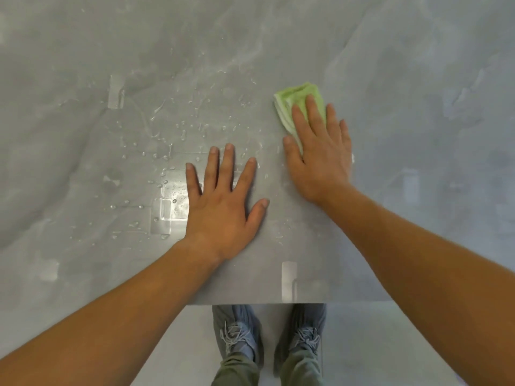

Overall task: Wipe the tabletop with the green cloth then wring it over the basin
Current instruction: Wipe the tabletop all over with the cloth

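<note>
My right hand (320,157) presses the cloth (296,103) flat on the wet tabletop (111,149); my left hand (223,201) lies spread beside it.

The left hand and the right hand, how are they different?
The right hand presses the green cloth; the left hand lies on the bare tabletop. The left hand's fingers spread wide; the right hand's fingers lie closer together. The right hand reaches farther across the tabletop than the left hand. Both lie flat, palms down, fingers straight.
</note>
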Demonstrator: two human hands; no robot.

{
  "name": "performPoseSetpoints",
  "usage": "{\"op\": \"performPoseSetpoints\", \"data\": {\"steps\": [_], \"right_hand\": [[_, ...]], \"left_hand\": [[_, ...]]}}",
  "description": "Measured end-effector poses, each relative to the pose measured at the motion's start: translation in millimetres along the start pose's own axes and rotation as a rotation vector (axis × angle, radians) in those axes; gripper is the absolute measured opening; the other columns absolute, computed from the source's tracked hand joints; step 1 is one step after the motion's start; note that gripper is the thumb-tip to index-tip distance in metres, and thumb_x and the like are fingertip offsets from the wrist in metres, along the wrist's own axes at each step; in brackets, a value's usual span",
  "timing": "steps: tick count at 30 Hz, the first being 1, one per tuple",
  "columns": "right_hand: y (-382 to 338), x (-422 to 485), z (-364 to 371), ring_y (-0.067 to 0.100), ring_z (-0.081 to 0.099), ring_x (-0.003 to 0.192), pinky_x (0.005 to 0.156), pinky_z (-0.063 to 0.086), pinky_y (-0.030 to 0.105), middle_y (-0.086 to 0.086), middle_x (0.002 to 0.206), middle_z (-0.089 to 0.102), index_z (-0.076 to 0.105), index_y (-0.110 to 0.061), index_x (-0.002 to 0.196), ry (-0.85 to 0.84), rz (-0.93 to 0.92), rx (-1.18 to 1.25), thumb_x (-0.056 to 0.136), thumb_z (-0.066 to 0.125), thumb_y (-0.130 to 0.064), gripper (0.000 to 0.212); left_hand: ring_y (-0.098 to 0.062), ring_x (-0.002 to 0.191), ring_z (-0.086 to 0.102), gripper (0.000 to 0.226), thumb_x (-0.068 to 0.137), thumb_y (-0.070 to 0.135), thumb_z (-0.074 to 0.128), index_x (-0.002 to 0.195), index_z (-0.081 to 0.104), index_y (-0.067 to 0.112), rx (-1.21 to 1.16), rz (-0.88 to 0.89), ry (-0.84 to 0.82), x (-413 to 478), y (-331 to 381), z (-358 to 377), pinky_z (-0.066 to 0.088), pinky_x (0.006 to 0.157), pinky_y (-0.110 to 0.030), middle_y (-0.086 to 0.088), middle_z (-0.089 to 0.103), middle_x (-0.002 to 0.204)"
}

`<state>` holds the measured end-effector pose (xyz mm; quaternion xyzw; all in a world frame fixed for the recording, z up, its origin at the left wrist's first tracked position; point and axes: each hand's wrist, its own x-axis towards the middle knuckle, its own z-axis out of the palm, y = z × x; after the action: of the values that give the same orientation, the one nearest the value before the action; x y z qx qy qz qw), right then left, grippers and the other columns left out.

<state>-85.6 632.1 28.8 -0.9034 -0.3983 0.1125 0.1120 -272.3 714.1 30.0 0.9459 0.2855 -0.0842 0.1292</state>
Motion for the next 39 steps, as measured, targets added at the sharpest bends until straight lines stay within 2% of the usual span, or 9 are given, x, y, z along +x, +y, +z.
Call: {"op": "performPoseSetpoints", "data": {"steps": [5,11,16,18,23,27,29,34,39], "right_hand": [[37.2,-85.9,-8.1,0.032,0.014,0.154,0.123,0.012,0.053,-0.002,0.167,0.019,0.029,-0.028,0.157,-0.151,-0.39,-0.117,0.101,0.032,-0.044,0.057],[42.2,-54.4,-11.7,0.035,0.01,0.154,0.123,0.008,0.052,0.0,0.168,0.014,0.024,-0.028,0.158,-0.033,0.024,-0.04,0.098,0.029,-0.048,0.062],[46.8,-124.1,-5.0,0.03,0.005,0.155,0.124,0.01,0.052,-0.003,0.168,0.012,0.022,-0.029,0.158,-0.172,-0.387,-0.125,0.102,0.03,-0.047,0.059],[70.4,-114.5,-12.9,0.032,0.012,0.154,0.124,0.011,0.052,-0.001,0.167,0.019,0.028,-0.028,0.157,-0.168,-0.439,-0.161,0.102,0.032,-0.044,0.058],[76.5,-96.6,-12.3,0.037,0.013,0.153,0.122,0.011,0.054,0.001,0.167,0.017,0.025,-0.028,0.157,-0.026,-0.007,-0.042,0.099,0.026,-0.051,0.063],[79.5,-152.6,-8.6,0.032,0.01,0.154,0.124,0.009,0.05,-0.004,0.168,0.014,0.023,-0.03,0.158,-0.13,-0.269,-0.094,0.102,0.027,-0.048,0.059],[106.1,-160.7,-18.7,0.03,0.01,0.155,0.124,0.01,0.05,-0.007,0.167,0.014,0.023,-0.032,0.157,-0.149,-0.27,-0.103,0.102,0.027,-0.043,0.056],[147.9,-193.0,-34.8,0.033,0.008,0.154,0.124,0.01,0.051,-0.002,0.168,0.01,0.02,-0.027,0.159,-0.069,0.163,-0.053,0.099,0.024,-0.043,0.062],[97.1,-219.4,-14.9,0.032,0.0,0.155,0.125,0.006,0.051,0.005,0.169,0.001,0.009,-0.021,0.16,0.003,0.387,-0.018,0.098,0.02,-0.047,0.068]], "left_hand": [[-0.025,0.149,-0.022,0.07,0.097,0.065,0.015,0.158,0.005,0.031,-0.021,0.012,-0.025,-1.0,-3.0,-3.2,-0.011,0.117,-0.06,-0.007,-0.013,0.166],[-0.027,0.149,-0.024,0.071,0.097,0.064,0.012,0.158,-0.001,0.03,0.044,0.025,-0.018,-2.3,-5.6,-0.2,-0.011,0.117,-0.06,-0.008,-0.015,0.165],[-0.026,0.149,-0.023,0.072,0.095,0.064,0.017,0.157,-0.001,0.032,0.032,0.027,-0.023,-2.1,-6.3,-0.5,-0.012,0.117,-0.059,-0.006,-0.015,0.165],[-0.026,0.149,-0.024,0.072,0.095,0.065,0.016,0.157,-0.003,0.033,0.044,0.033,-0.022,-2.8,-8.4,0.2,-0.013,0.117,-0.057,-0.006,-0.017,0.165],[-0.027,0.149,-0.024,0.074,0.095,0.066,0.014,0.157,-0.002,0.029,0.014,-0.028,-0.009,-17.2,-4.1,-6.9,-0.016,0.117,-0.056,-0.008,-0.015,0.165],[-0.027,0.149,-0.022,0.073,0.094,0.064,0.014,0.156,0.006,0.028,-0.026,-0.082,-0.027,-51.3,15.3,-7.2,-0.013,0.117,-0.058,-0.009,-0.013,0.165],[-0.028,0.15,-0.019,0.072,0.094,0.064,0.014,0.156,0.009,0.029,-0.023,-0.096,-0.04,-66.5,19.1,-3.9,-0.013,0.117,-0.058,-0.008,-0.01,0.166],[-0.028,0.15,-0.019,0.073,0.093,0.064,0.012,0.157,0.002,0.032,0.015,-0.074,-0.09,-80.6,14.1,7.8,-0.009,0.118,-0.058,-0.005,-0.012,0.166],[-0.027,0.152,-0.011,0.067,0.094,0.06,0.01,0.156,0.004,0.037,-0.013,-0.093,-0.081,-77.1,14.8,6.4,-0.005,0.119,-0.057,-0.002,-0.007,0.167]]}}
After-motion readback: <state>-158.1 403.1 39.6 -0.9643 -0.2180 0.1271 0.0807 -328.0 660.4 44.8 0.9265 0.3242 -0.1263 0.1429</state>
